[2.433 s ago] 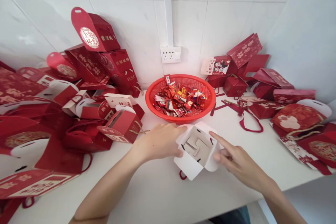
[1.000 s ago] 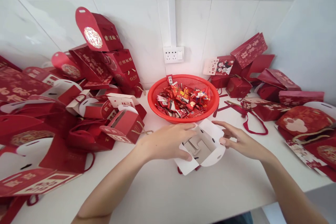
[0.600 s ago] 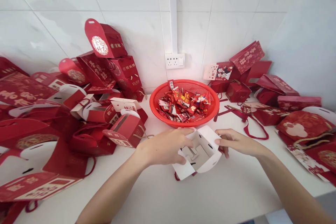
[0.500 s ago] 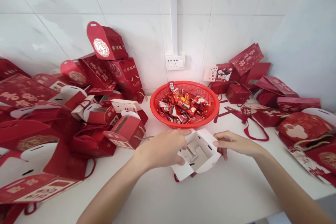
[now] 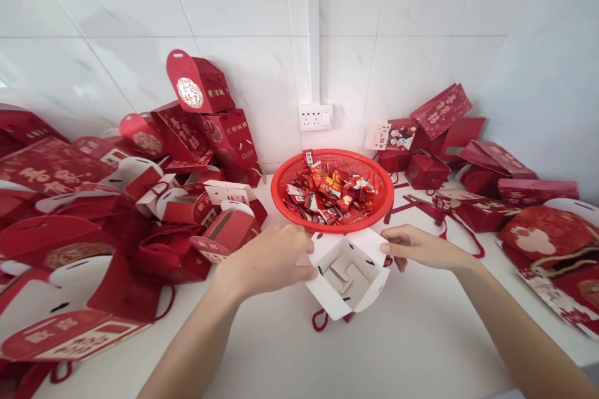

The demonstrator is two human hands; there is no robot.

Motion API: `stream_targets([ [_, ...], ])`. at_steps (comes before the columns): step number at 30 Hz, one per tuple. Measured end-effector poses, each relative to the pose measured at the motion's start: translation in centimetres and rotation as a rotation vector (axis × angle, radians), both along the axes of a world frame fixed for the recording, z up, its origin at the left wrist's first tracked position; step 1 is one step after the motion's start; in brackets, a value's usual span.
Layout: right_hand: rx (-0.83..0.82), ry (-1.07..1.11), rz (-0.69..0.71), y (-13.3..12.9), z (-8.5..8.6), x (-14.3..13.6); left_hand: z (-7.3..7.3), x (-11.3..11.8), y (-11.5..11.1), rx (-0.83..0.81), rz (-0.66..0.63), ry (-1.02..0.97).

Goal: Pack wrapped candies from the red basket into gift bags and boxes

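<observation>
In front of me stands a gift box (image 5: 353,267) with its white flaps folded outward and its pale inside facing up. No sweets show in it; black cord knots dot its inner walls. My left hand (image 5: 274,260) pinches the left flap between thumb and curled fingers. On the opposite side my right hand (image 5: 414,248) grips the right flap, thumb on top and fingers beneath. A dark red cord loop (image 5: 320,320) pokes out under the box's near side. Just behind the box sits a red plastic basket (image 5: 276,190) filled with wrapped sweets (image 5: 334,192).
Red gift boxes (image 5: 173,252) crowd the left of the white table (image 5: 276,349), some stacked against the tiled wall. More red boxes (image 5: 477,209) and a loose cord lie to the right. A wall socket (image 5: 315,117) is above the basket.
My left hand has drawn back from over the box's opening to its left flap. The flaps now spread wider and the inside shows more fully. The view has shifted slightly.
</observation>
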State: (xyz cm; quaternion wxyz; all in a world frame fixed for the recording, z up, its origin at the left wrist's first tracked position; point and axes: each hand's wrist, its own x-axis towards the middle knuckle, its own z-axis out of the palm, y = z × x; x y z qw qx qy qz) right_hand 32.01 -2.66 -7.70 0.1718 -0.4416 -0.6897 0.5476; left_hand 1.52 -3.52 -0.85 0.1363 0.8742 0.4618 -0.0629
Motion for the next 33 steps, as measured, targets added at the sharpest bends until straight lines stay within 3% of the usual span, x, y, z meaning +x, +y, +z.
stream_targets([
  [4,0.137,-0.077,-0.061,0.4,1.6,0.7,0.4,-0.4,0.1,-0.026,-0.069,-0.040],
  [8,0.304,-0.051,-0.189,1.7,3.4,1.0,0.6,-0.6,1.3,0.090,-0.086,-0.138],
  [11,0.398,0.032,-0.272,4.2,3.9,0.3,-0.3,-0.6,3.3,0.182,-0.071,-0.280],
  [13,0.465,0.011,-0.267,6.6,3.5,-0.7,-1.2,-0.5,4.9,0.220,-0.066,-0.355],
  [15,0.534,-0.152,-0.186,9.1,2.8,-1.9,-2.4,-0.4,6.5,0.220,-0.062,-0.393],
  [20,0.506,-0.400,0.032,13.6,1.4,-4.9,-4.5,-0.3,8.8,0.122,-0.031,-0.297],
  [27,0.523,-0.694,0.062,15.0,0.1,-6.0,-4.8,-0.2,8.9,0.094,0.001,-0.202],
  [33,0.517,-0.705,0.076,15.0,-0.3,-5.7,-4.3,0.1,8.8,0.059,0.032,-0.164],
])
